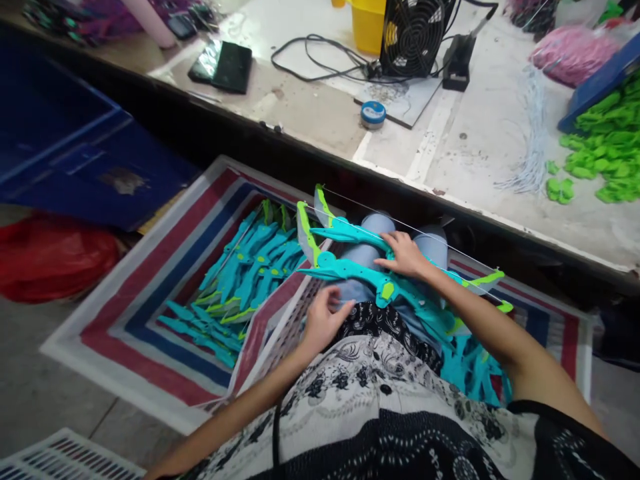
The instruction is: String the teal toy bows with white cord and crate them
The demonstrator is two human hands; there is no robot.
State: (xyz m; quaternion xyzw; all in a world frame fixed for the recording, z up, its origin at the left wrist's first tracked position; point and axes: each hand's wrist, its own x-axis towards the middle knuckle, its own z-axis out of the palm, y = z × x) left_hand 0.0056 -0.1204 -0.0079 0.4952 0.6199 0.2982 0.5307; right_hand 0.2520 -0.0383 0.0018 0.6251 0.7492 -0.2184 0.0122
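Two turquoise toy bows with lime-green tips lie across my lap, each with a thin string. My right hand [406, 255] grips the middle of the farther toy bow [357, 231], its thumb reaching toward the nearer toy bow [345, 270]. Beside the nearer bow, close to my waist, my left hand [323, 319] is empty, with thumb and fingers apart and curved. Under my right forearm, the right ends of both bows are partly hidden.
A striped-lined crate [115, 327] on my left holds several toy bows; another crate [570, 340] on my right holds more turquoise parts. On the bench [320, 113] are a fan [415, 37], a soldering iron stand [457, 63], a blue tin [373, 115], white strings [533, 133] and green pieces [607, 147].
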